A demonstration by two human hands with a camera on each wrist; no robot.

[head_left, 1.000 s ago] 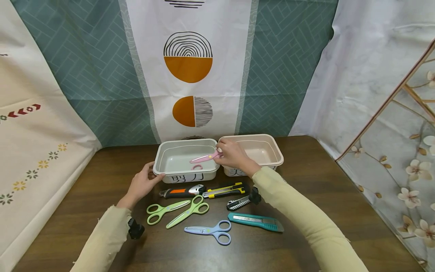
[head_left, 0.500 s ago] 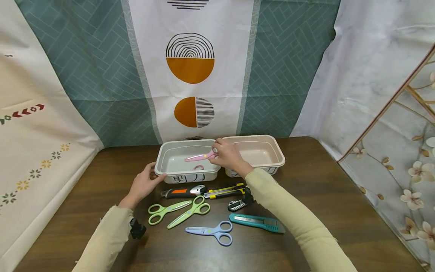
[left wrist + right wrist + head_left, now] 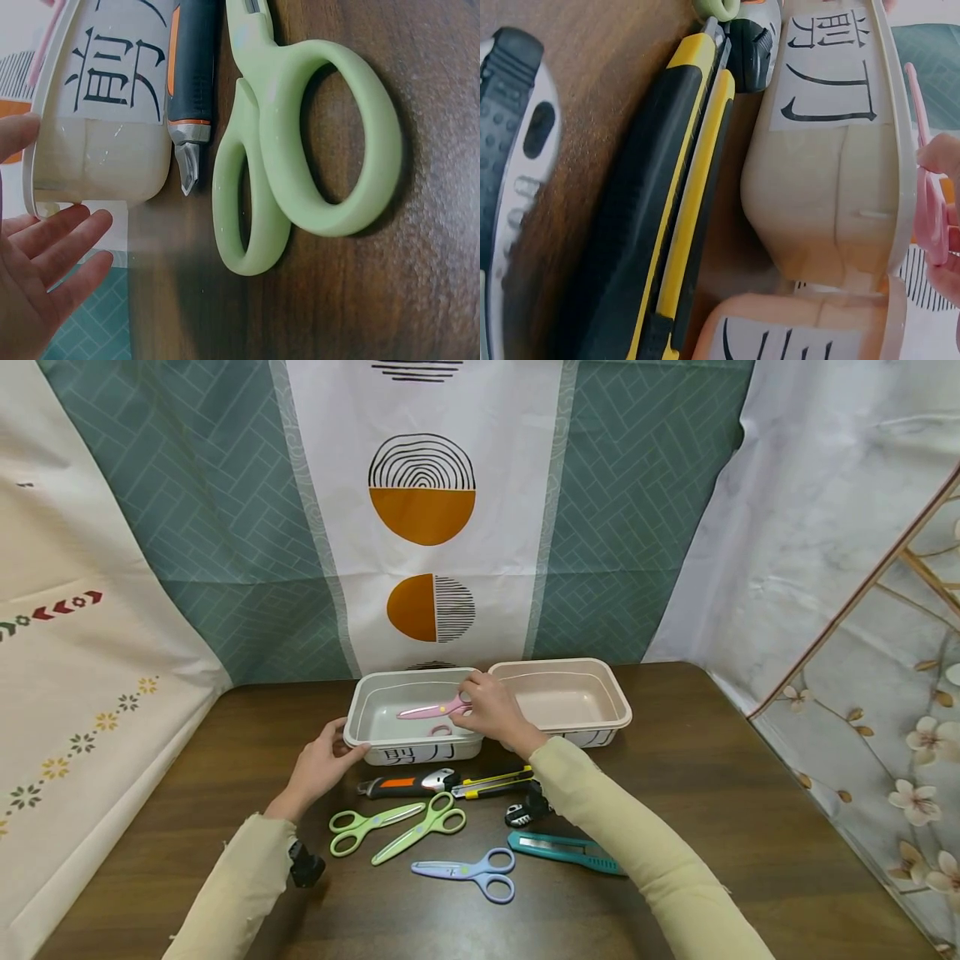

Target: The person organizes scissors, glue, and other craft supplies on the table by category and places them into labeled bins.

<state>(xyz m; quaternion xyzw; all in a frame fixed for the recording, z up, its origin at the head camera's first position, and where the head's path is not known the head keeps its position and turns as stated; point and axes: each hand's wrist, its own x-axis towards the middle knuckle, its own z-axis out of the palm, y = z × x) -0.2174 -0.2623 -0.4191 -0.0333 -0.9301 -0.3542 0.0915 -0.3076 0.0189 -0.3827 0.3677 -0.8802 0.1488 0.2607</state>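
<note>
My right hand (image 3: 491, 708) pinches pink scissors (image 3: 429, 712) by their handles, over the left, greyish-white bin (image 3: 378, 717). Their blades point left. Inside that bin shows a pink ring (image 3: 440, 730), like a scissor handle loop. At the bin's front left corner my left hand (image 3: 318, 770) grips the rim, thumb in front and fingers round the side. In the left wrist view, its fingers (image 3: 71, 244) lie under the rim, beside a label with black characters. The right wrist view has the scissors (image 3: 930, 214) between thumb and fingers, partly cut off by the frame edge.
A beige bin (image 3: 577, 702) stands right of the first. In front lie a black-orange utility knife (image 3: 401, 786), a yellow-black one (image 3: 487, 785), a small black one (image 3: 521, 814), a teal one (image 3: 562, 852), two green scissors (image 3: 416, 835) and blue scissors (image 3: 457, 870).
My right hand has moved left with the pink scissors, further over the left bin. The left hand keeps its grip on the bin's corner.
</note>
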